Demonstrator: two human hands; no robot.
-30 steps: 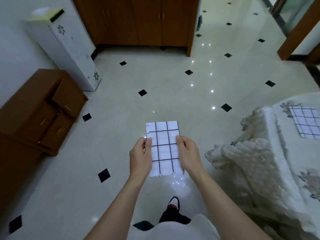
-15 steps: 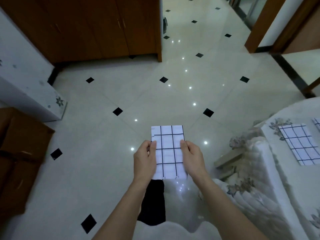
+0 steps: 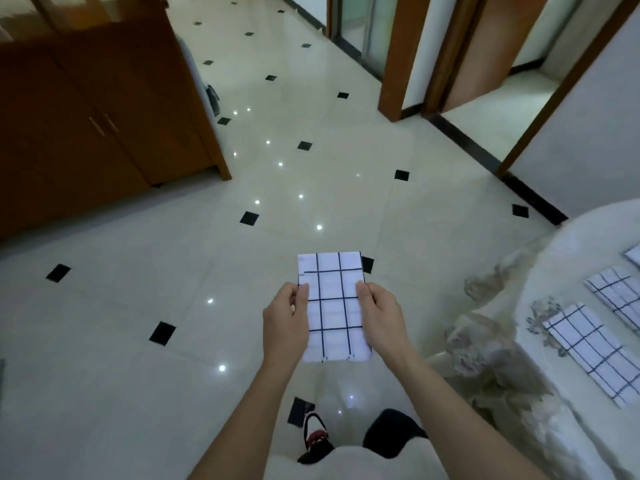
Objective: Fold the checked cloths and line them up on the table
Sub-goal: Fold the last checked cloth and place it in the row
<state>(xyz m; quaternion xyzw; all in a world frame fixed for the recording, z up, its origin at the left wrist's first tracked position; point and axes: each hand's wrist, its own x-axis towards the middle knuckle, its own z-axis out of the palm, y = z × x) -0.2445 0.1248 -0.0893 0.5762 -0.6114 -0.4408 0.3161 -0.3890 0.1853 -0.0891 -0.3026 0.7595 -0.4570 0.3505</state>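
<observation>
A folded white cloth with dark checks point(image 3: 333, 306) is held flat in the air over the floor, in front of me. My left hand point(image 3: 285, 320) grips its left edge and my right hand point(image 3: 382, 315) grips its right edge, thumbs on top. At the right, a round table under a pale flowered cover point(image 3: 554, 258) carries a row of folded checked cloths: the nearest one point(image 3: 592, 351), a second point(image 3: 614, 292) behind it, and a corner of a third point(image 3: 633, 256) at the frame's edge.
A brown wooden cupboard point(image 3: 97, 112) stands at the back left. Wooden door frames point(image 3: 401, 57) open at the back right. The glossy tiled floor point(image 3: 173, 271) has small black diamonds. My foot in a dark slipper point(image 3: 313, 441) shows below.
My view has swung to the right: the cupboard slid left, and more of the covered table with its cloths has come into sight. Both hands keep the same hold on the folded cloth.
</observation>
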